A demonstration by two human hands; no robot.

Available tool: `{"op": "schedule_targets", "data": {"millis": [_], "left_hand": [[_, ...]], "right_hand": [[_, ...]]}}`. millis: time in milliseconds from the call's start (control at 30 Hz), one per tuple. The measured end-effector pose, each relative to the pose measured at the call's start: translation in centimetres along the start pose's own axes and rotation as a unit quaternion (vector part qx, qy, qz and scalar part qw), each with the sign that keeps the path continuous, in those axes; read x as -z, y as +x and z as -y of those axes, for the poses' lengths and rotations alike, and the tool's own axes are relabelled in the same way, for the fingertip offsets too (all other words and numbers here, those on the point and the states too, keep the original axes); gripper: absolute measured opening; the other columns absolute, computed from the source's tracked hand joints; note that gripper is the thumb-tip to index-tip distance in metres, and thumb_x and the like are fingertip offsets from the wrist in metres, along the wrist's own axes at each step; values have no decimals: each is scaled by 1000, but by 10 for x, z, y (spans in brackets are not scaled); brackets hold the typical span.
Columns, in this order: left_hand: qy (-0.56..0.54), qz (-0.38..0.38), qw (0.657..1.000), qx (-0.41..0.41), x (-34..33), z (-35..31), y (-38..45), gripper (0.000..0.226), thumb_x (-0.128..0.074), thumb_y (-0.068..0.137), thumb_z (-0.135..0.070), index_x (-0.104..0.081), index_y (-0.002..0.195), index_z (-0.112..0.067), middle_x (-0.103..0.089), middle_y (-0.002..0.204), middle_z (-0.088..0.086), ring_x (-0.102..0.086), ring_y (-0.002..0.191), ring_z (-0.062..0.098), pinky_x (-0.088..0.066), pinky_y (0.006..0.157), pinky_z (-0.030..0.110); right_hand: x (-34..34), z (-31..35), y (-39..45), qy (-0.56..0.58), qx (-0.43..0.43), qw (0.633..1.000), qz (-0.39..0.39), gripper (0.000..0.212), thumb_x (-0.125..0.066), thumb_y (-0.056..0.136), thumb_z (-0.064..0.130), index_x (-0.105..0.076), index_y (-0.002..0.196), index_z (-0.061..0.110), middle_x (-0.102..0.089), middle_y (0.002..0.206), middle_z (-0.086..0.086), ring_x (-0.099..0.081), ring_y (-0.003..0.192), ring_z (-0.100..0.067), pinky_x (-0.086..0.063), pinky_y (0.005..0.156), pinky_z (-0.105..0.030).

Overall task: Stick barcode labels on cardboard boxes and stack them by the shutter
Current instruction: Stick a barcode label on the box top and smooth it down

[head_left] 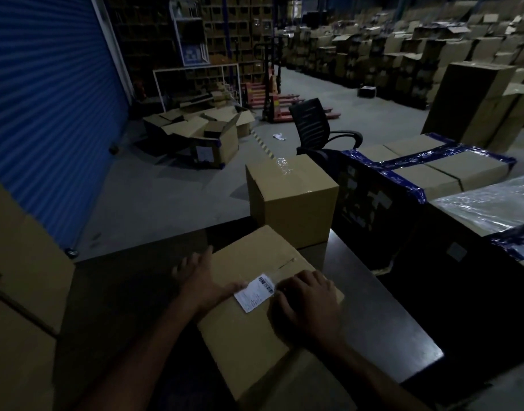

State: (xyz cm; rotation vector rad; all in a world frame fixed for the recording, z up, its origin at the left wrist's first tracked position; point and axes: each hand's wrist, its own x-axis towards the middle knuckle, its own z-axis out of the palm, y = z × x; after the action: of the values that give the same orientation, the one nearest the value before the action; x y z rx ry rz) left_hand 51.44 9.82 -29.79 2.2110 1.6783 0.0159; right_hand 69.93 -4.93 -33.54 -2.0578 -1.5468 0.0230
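Note:
A brown cardboard box (248,324) lies on the dark table (130,292) in front of me. A white barcode label (254,293) sits on its top face. My left hand (202,277) rests on the box's left top edge, fingers spread, thumb touching the label's left end. My right hand (309,302) presses on the box top just right of the label, fingertips at the label's edge. A second sealed box (293,200) stands beyond, at the table's far edge. The blue shutter (47,108) is at the left.
A stack of cardboard boxes (20,292) stands at my left by the shutter. Blue-taped cartons (426,170) and a plastic-wrapped one (492,203) are at the right. A black office chair (317,126), open boxes on the floor (201,132) and a pallet jack (272,99) lie ahead.

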Motion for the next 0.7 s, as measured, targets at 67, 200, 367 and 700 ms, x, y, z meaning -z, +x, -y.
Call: {"op": "schedule_targets", "data": {"millis": [67,200,367,700], "left_hand": [[29,7,999,36,-1,3,-14,137,-56,57,-95,1,159,-24,-10,165,12,-10,151,33,-11,119,55],[-27,36,997,65,-8,8,-34,139,-63,55,-90,4,159,-27,-7,166,10,-7,152,33,-12,120,56],[-134,12,991,9,-19,-4,-35,141,-75,53,-81,7,157,-32,-3,166,-1,-6,151,29,-20,118,55],[-102,-43,994,-25,-35,4,-33,140,-60,46,-96,-5,156,-30,-5,163,-5,-16,149,24,-13,120,56]], "right_hand": [[7,-13,21,14,53,997,55,36,-41,87,61,-67,99,40,-51,97,22,-37,94,2,-34,87,-30],[17,-25,52,45,98,987,116,39,-45,83,65,-71,94,38,-58,98,21,-44,97,-2,-34,82,-32],[11,-19,58,26,88,982,167,49,-37,79,71,-68,99,40,-61,104,21,-48,105,-6,-40,94,-39],[-4,1,16,18,-13,998,59,26,-58,85,54,-62,104,37,-51,104,16,-35,97,-5,-33,88,-30]]}}
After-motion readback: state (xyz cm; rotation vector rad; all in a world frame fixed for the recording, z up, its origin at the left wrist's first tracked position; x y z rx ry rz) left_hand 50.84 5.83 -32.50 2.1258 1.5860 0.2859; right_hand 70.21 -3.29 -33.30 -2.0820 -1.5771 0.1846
